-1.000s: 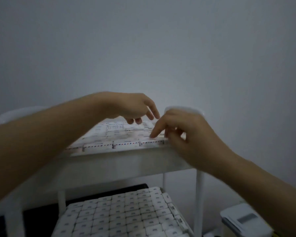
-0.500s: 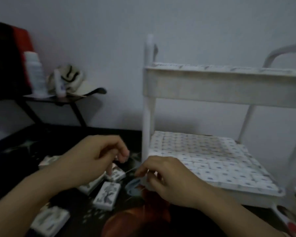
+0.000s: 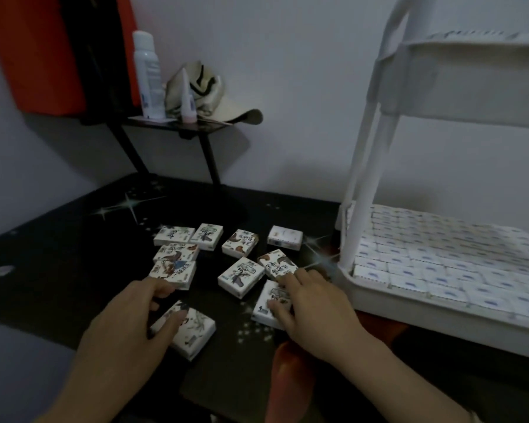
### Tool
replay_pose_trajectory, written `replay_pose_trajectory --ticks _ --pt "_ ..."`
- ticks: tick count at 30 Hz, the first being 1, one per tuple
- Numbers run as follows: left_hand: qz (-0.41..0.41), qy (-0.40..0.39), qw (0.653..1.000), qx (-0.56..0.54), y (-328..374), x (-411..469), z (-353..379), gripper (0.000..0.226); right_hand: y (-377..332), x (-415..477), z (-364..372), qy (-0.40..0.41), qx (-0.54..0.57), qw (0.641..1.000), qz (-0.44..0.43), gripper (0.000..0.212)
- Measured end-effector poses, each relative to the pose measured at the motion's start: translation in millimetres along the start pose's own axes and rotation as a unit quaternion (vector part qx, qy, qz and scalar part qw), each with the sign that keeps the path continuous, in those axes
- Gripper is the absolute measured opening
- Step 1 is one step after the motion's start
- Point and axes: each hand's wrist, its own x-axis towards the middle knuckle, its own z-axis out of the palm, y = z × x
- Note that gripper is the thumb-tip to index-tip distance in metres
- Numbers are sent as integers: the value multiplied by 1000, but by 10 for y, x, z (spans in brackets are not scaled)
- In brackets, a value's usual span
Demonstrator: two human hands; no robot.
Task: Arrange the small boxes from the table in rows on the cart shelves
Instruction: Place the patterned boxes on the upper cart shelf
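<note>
Thumb of left hand (image 3: 129,328) pressed flat on nearest box (image 3: 193,331), fingers spread and relaxed, gripping nothing, forefinger tip touching second box (image 3: 173,271) just beyond. Beside it, right hand (image 3: 313,306) laid over third box (image 3: 268,309), fingertips reaching fourth box (image 3: 277,265) ahead; cannot tell whether clasping or only resting. Between both hands, tilted box (image 3: 241,276), untouched by either. Farther out past fingertips, five more boxes (image 3: 207,236) scattered loose on black table (image 3: 58,254). Just right of right hand, white cart (image 3: 364,166), lower shelf (image 3: 440,322) packed with boxes in tight rows, upper shelf (image 3: 471,83) above showing box edges along its top. Far beyond left hand, against wall, small black stand (image 3: 177,125) bearing white bottle (image 3: 147,74) and pale cap (image 3: 220,99).
</note>
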Motion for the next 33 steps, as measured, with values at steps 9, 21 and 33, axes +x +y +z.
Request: replay_pose_trajectory --ticks 9,21,33 --pt "-52 -36 989 130 -24 -42 111 58 44 9 30 -3 236 971 51 60" --pt "-9 -20 989 -149 217 -47 115 30 162 -72 -20 -15 469 879 87 25" --pt "52 -108 904 -411 1006 24 -16 33 710 -619 -942 46 352 932 71 21"
